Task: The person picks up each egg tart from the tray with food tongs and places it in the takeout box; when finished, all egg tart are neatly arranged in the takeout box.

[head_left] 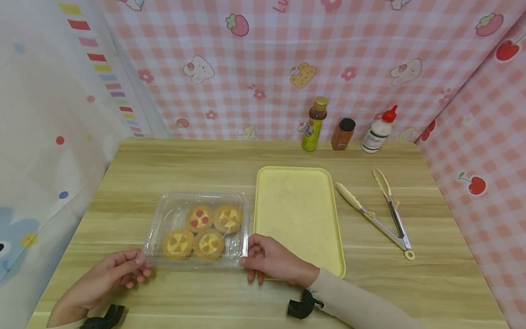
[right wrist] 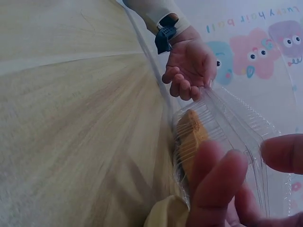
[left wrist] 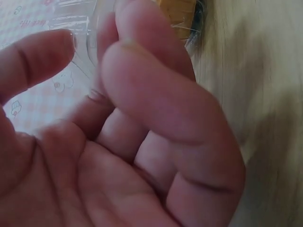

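Observation:
A clear plastic clamshell box lies left of the table's middle, its lid down over several round egg tarts; one tart has red pieces on top. My left hand pinches the box's near left corner between thumb and fingers. At the near right corner, my right hand grips the rim, fingers curled and overlapping the tray's edge in the head view. From the right wrist, the ridged plastic wall shows between thumb and fingers, with the left hand at the far corner.
A yellow tray lies right of the box. Tongs with cream tips lie spread beyond it. Along the back stand a yellow-labelled bottle, a black-capped spice jar and a red-tipped white squeeze bottle. Patterned cloth hangs behind.

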`<state>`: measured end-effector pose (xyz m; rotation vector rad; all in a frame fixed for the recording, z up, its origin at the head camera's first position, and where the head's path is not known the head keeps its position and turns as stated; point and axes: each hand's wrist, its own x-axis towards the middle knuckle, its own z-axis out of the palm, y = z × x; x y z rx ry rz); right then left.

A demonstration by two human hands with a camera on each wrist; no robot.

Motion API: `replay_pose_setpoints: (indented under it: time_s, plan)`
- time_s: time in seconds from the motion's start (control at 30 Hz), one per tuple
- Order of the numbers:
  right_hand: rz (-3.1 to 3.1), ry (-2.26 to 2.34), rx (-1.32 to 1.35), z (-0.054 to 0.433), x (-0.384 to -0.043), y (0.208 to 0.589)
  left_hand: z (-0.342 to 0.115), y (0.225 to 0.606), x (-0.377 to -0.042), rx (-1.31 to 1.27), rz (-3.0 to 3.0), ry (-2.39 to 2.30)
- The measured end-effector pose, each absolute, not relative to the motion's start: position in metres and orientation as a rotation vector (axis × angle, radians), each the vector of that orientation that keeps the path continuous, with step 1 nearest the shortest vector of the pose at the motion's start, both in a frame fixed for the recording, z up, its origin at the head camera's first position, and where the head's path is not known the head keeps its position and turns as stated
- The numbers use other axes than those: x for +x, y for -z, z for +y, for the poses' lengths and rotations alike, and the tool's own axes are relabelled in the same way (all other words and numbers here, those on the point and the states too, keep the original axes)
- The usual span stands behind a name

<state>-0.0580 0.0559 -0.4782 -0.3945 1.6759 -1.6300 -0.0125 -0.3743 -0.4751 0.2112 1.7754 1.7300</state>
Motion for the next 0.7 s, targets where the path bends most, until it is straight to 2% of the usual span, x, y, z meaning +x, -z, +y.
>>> replay_pose_setpoints:
  time_s: [0.7]
  plan:
    - [1.618,1.550,-0.373,0.053,-0.065,0.478,-0.370,0.476,-0.029,0.268,1.821,-1.683]
